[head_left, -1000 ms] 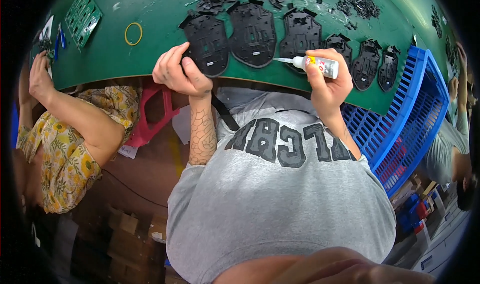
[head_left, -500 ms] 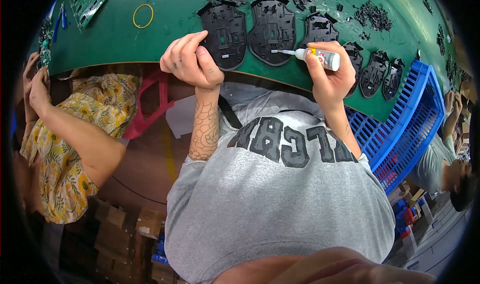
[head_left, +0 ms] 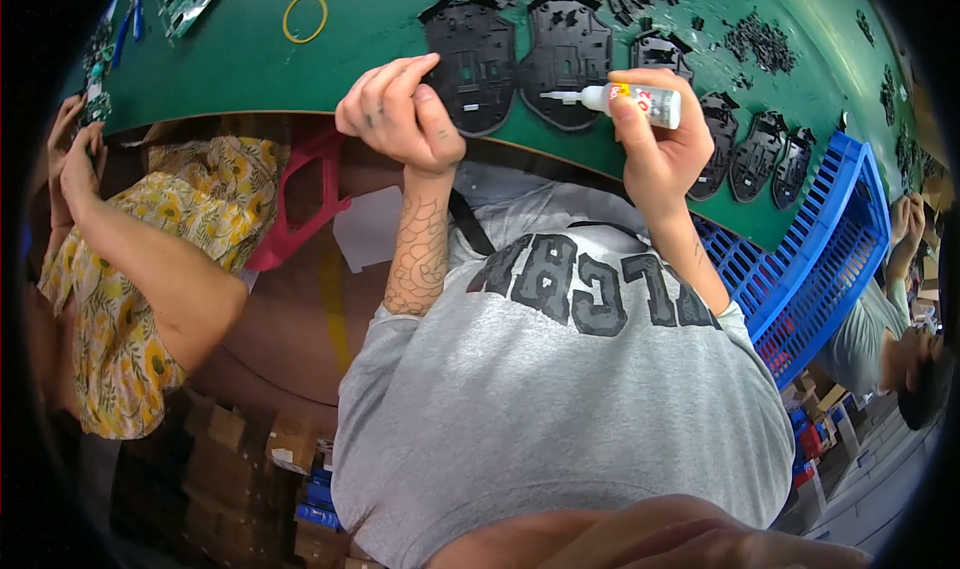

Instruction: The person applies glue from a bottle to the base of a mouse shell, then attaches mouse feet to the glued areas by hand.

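Green surface [head_left: 250, 69] carries black plastic shells; the left hand [head_left: 400, 114], fingers curled together, steadies one shell [head_left: 478, 64] at its edge, while the right hand [head_left: 660, 154] clamps a glue bottle [head_left: 640, 102], nozzle aimed toward the neighbouring shell [head_left: 568, 64].

The single camera sits on my head, looking steeply down my chest to the near edge of the green workbench [head_left: 300, 79], close above my left hand [head_left: 400, 114] and right hand [head_left: 660, 154].

Green bench [head_left: 250, 69]: black plastic plates [head_left: 570, 54], yellow rubber band [head_left: 305, 18], small black bits [head_left: 760, 41].
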Motion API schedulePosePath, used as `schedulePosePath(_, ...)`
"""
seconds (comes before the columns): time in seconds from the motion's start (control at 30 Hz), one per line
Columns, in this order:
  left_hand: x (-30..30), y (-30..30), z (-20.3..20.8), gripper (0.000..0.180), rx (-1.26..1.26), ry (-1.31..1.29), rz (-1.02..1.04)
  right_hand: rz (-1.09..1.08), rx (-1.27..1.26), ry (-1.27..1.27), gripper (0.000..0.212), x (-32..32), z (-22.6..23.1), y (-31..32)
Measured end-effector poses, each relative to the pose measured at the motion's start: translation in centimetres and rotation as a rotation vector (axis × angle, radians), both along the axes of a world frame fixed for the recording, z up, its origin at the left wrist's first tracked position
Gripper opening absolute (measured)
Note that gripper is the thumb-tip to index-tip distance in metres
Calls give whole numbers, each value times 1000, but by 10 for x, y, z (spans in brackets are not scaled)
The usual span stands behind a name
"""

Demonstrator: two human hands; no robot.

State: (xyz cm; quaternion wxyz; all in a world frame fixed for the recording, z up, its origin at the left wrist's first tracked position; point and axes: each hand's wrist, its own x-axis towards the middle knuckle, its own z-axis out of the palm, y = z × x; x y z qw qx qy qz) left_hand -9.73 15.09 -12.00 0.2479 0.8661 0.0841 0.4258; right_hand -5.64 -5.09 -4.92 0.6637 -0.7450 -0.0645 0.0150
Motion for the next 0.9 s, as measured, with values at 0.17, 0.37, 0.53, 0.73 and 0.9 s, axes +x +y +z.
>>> schedulePosePath(0.17, 2, -4, -3, 25, -20, -16, 0, 157, -161, -215, 20, 4, -5, 22)
schedulePosePath(0.37, 0, -5, -1, 25, -24, 5, -1, 234, -207, -300, 21, 5, -5, 32)
schedulePosePath(0.53, -2, -5, -3, 25, -22, 13, -7, 254, -209, -323, 21, 5, -7, 33)
schedulePosePath(0.73, -2, -5, -3, 25, -21, -6, -2, 240, -227, -332, 21, 6, -8, 34)
schedulePosePath(0.9, -8, 0, 5, 22, -71, 35, -27, 81, 143, 5, 22, -4, 7, 20)
